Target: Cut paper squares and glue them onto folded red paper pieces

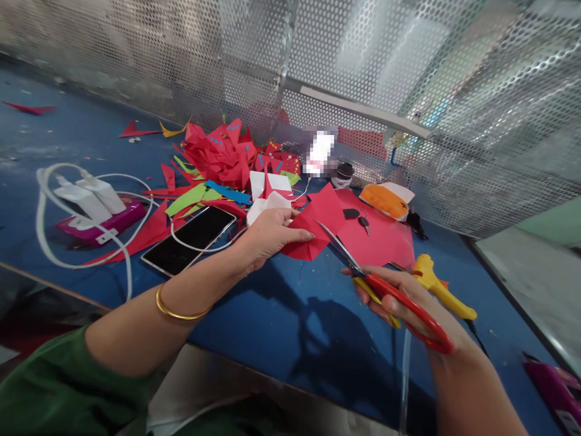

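Observation:
My left hand (272,233) pinches a folded piece of red paper (318,221) between thumb and fingers, above the blue table. In my right hand (403,297) is a pair of scissors (394,297) with red and yellow handles. Their blades point up and left, with the tips at the lower right part of the red paper; whether they touch it I cannot tell. Behind the held piece lies a large red sheet (379,233) with a key (364,224) on it. A yellow glue gun (442,287) rests just beyond my right hand.
A heap of red paper shapes (220,154) lies against the perforated metal screen (363,66). A dark phone (190,239), white chargers (93,200) in a purple power strip (129,217) and looped cables are at left. An orange piece (385,201) sits at back right.

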### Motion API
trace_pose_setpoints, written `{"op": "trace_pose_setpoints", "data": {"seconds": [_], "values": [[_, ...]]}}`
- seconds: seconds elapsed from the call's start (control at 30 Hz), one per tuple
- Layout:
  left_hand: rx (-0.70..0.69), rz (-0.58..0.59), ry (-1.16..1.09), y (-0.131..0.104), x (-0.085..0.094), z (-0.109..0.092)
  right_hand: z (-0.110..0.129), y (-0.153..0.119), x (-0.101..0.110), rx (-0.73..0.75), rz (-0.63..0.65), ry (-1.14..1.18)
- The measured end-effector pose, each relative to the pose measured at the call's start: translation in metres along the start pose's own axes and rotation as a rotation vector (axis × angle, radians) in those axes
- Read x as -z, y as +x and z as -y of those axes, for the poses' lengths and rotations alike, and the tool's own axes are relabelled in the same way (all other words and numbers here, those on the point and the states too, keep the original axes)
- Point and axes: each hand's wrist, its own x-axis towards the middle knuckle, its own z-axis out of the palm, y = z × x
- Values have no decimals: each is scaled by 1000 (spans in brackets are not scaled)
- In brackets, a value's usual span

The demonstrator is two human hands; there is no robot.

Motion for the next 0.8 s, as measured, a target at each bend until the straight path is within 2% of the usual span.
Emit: {"op": "trace_pose_setpoints", "data": {"seconds": [0.27, 0.8], "values": [[42, 18, -11, -2, -3, 1, 0, 4, 0, -54, 38, 32], [58, 54, 4, 0, 0, -2, 9, 3, -5, -45, 19, 33]]}}
